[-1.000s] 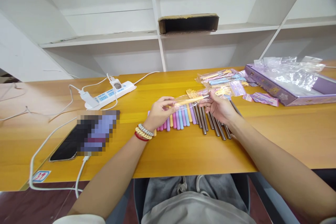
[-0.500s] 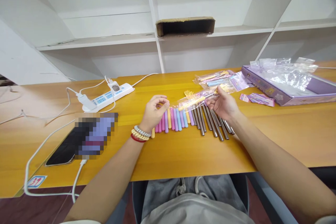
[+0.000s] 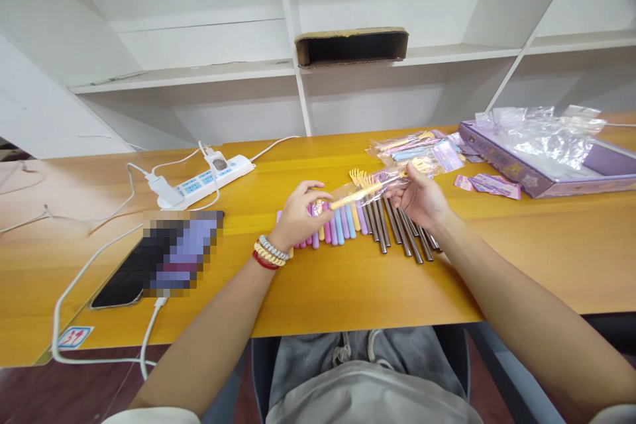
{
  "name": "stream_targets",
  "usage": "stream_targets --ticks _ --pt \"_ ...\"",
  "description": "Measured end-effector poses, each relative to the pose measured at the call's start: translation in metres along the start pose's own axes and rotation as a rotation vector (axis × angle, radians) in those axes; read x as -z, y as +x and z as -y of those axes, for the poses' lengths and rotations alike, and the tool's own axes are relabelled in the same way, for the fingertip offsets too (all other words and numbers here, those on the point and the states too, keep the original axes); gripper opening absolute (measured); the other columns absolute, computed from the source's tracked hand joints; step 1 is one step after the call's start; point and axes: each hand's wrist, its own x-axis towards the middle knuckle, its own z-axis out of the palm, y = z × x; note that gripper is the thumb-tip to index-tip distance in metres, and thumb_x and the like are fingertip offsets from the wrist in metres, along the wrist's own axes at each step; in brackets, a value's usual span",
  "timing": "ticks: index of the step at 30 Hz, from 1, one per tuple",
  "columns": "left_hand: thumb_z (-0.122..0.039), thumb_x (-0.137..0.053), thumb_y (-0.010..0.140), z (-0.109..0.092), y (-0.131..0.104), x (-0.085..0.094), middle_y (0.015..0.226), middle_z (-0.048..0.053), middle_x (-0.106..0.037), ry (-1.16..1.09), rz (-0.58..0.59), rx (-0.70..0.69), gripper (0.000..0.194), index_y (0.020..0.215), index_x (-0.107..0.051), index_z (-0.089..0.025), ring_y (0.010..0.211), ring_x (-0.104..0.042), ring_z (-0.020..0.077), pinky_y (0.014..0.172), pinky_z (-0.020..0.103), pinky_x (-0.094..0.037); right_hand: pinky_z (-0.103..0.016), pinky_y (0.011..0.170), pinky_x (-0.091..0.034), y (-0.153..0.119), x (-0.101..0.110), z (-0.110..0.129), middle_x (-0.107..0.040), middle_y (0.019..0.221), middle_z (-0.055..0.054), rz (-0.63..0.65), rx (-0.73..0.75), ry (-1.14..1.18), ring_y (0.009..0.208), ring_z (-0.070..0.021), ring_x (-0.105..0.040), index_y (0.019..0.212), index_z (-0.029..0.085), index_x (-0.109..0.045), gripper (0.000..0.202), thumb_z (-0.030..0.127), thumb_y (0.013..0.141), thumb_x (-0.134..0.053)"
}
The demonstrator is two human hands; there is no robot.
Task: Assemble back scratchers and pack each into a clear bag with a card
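Note:
Between my hands is a back scratcher (image 3: 365, 195) with a yellow handle and a metal rod, inside a clear plastic bag (image 3: 342, 193). My left hand (image 3: 304, 215) pinches the bag's left end, by the handle tip. The metal end is gripped by my right hand (image 3: 420, 197), whose fingers partly hide it. Beneath lies a row of coloured handles (image 3: 339, 228) in pink, purple, blue and yellow, partly covered by my left hand. Several metal rods (image 3: 405, 232) lie beside them, under my right hand. Yellow claw-shaped heads (image 3: 361, 177) sit just behind the bag.
Bagged back scratchers (image 3: 410, 146) are piled at the back. To the right are printed cards (image 3: 494, 187) and a purple box (image 3: 536, 180) with clear bags (image 3: 551, 136) on it. A power strip (image 3: 209, 180), cables and a phone (image 3: 124, 268) lie on the left.
My left hand has moved right and now pinches the bag's left end, where before it was apart from it. My right hand keeps its hold at the other end.

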Motion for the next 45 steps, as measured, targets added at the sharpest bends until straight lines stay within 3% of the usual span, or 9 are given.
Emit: stream_targets --ticks 4,12,22,32,40,45 --pt "-0.039 -0.064 0.074 -0.001 -0.001 -0.004 0.121 0.008 -0.052 -0.025 0.059 0.033 0.034 0.104 -0.067 -0.021 0.113 -0.050 0.0233 0.101 0.041 -0.037 -0.020 0.040 -0.042 -0.002 -0.001 -0.001 -0.067 0.069 -0.003 0.041 -0.017 -0.011 0.059 -0.0137 -0.064 0.077 0.021 -0.051 0.032 0.051 0.078 -0.059" --pt "-0.040 -0.060 0.079 0.002 0.002 -0.005 0.115 0.008 -0.054 -0.175 0.077 0.077 0.028 0.094 -0.069 -0.019 0.109 -0.052 0.0209 0.100 0.037 -0.038 -0.024 0.044 -0.045 -0.006 -0.004 -0.005 -0.070 0.080 -0.009 0.150 -0.061 -0.041 0.062 -0.0163 -0.065 0.081 0.018 -0.052 0.038 0.056 0.077 -0.057" --pt "-0.039 -0.066 0.073 0.002 0.005 -0.002 0.113 0.008 -0.056 -0.221 0.132 0.130 0.022 0.082 -0.070 -0.020 0.106 -0.054 0.0224 0.098 0.039 -0.039 -0.022 0.043 -0.044 0.000 0.003 0.004 -0.063 0.062 -0.001 0.029 -0.031 -0.007 0.053 -0.0127 -0.060 0.086 0.022 -0.048 0.035 0.054 0.077 -0.059" --pt "-0.037 -0.055 0.081 0.006 0.006 -0.002 0.109 0.008 -0.057 -0.177 0.062 0.090 0.021 0.082 -0.064 -0.018 0.104 -0.054 0.0212 0.090 0.037 -0.042 -0.020 0.039 -0.042 0.002 0.009 0.018 -0.062 0.067 0.001 -0.060 0.072 0.085 0.049 -0.0083 -0.054 0.079 0.019 -0.057 0.014 0.032 0.077 -0.061" --pt "-0.037 -0.050 0.085 0.008 0.006 -0.004 0.093 0.005 -0.061 -0.221 -0.140 0.080 0.022 0.084 -0.061 -0.018 0.091 -0.057 0.0181 0.083 0.031 -0.043 -0.021 0.038 -0.039 0.008 0.020 0.019 -0.054 0.058 0.004 -0.132 0.107 0.072 0.044 -0.0072 -0.049 0.071 0.020 -0.051 0.017 0.031 0.075 -0.063" --pt "-0.043 -0.052 0.083 0.014 0.006 -0.003 0.080 0.003 -0.061 -0.286 -0.178 0.170 0.028 0.079 -0.061 -0.017 0.077 -0.056 0.0161 0.073 0.028 -0.043 -0.022 0.037 -0.038 0.011 0.027 0.026 -0.054 0.059 0.004 -0.221 0.155 0.065 0.042 -0.0076 -0.046 0.071 0.021 -0.050 0.016 0.030 0.074 -0.063"
